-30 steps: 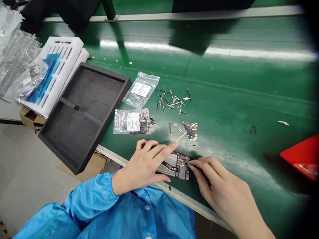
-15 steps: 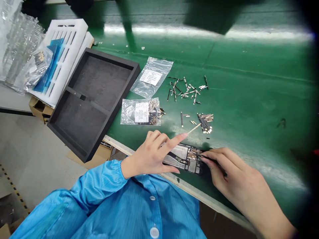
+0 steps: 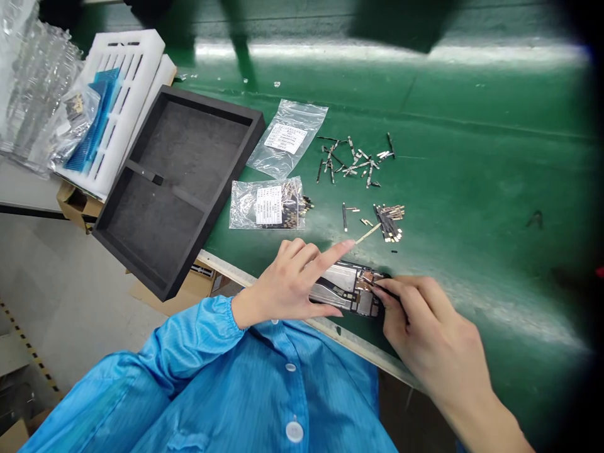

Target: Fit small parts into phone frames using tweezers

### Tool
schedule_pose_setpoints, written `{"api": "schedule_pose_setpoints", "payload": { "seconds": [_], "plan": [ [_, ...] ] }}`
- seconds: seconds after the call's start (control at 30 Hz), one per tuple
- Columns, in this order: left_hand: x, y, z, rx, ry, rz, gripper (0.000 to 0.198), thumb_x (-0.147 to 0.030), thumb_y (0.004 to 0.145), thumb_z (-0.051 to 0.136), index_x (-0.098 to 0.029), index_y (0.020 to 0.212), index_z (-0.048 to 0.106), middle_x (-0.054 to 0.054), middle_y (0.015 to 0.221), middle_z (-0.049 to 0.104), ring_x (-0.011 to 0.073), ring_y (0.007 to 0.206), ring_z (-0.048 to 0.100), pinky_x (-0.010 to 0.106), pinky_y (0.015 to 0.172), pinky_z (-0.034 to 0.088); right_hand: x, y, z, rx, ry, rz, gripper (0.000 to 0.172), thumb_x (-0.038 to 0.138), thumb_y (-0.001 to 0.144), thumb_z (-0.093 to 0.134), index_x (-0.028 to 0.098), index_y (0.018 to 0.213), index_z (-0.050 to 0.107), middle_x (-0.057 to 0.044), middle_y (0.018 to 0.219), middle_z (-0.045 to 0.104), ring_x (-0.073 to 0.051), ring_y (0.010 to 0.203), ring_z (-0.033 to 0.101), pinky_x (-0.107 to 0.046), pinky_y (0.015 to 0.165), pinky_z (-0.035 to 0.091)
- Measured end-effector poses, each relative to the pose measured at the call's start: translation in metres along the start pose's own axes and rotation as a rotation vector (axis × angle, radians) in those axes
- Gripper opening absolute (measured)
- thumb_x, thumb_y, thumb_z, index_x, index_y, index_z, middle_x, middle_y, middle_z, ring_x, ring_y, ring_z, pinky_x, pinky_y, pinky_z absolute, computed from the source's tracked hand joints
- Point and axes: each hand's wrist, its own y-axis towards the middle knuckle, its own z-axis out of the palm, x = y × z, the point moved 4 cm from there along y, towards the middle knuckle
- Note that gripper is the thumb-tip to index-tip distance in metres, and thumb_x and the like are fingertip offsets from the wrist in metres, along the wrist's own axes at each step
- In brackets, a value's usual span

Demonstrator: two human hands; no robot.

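Note:
A phone chassis with its metal inside showing lies near the table's front edge. Over its left end rests my left hand, thumb and index finger stretched apart along opposite sides, the other fingers loosely bent. A thin pale strip runs from beside the index fingertip to a pile of small black-and-gold flex cables; whether it touches the finger I cannot tell. My right hand pinches dark tweezers, their tips at a copper-coloured area at the chassis's right end. Anything between the tips is too small to see.
Left of the hands are a labelled bag of flex cables and another clear bag. Loose small strips lie farther back. A black tray overhangs the table edge, beside white foam trays and clear plastic packaging.
My right hand and the tweezers have shifted slightly left, farther over the chassis. My left hand keeps nearly the same pose. The whole view has shifted a little.

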Motion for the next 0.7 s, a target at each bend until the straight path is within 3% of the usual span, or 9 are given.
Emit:
{"api": "schedule_pose_setpoints", "payload": {
  "seconds": [0.1, 0.4, 0.7],
  "plan": [
    [0.001, 0.000, 0.001, 0.006, -0.021, -0.020, 0.111, -0.093, 0.095, 0.046, -0.014, 0.172, 0.037, 0.009, 0.104, 0.063, 0.0271, 0.092, 0.049, 0.043, 0.086, 0.045, 0.000, -0.004, 0.002, -0.037, -0.008, -0.001, 0.011, 0.017, 0.110, 0.057, 0.021, 0.116, 0.066, -0.004, 0.103, 0.076, -0.015, 0.076, 0.073, -0.027, 0.059, 0.048],
    [0.002, -0.002, 0.003, -0.028, -0.012, 0.002, 0.110, -0.091, 0.096, 0.048, -0.015, 0.173, 0.035, 0.008, 0.104, 0.060, 0.0268, 0.094, 0.050, 0.042, 0.087, 0.044, -0.005, 0.013, -0.008, 0.036, 0.211, 0.037, 0.009, 0.025, 0.113, 0.057, 0.022, 0.110, 0.064, -0.002, 0.099, 0.071, -0.014, 0.076, 0.068, -0.026, 0.063, 0.051],
    [0.001, -0.002, 0.005, 0.020, 0.008, -0.028, 0.108, -0.090, 0.098, 0.046, -0.017, 0.176, 0.030, 0.010, 0.107, 0.062, 0.0280, 0.097, 0.053, 0.042, 0.088, 0.043, 0.008, 0.001, -0.005, 0.031, 0.024, 0.054, 0.008, 0.022, 0.113, 0.057, 0.020, 0.115, 0.064, -0.006, 0.104, 0.071, -0.017, 0.079, 0.070, -0.028, 0.062, 0.049]
  ]
}}
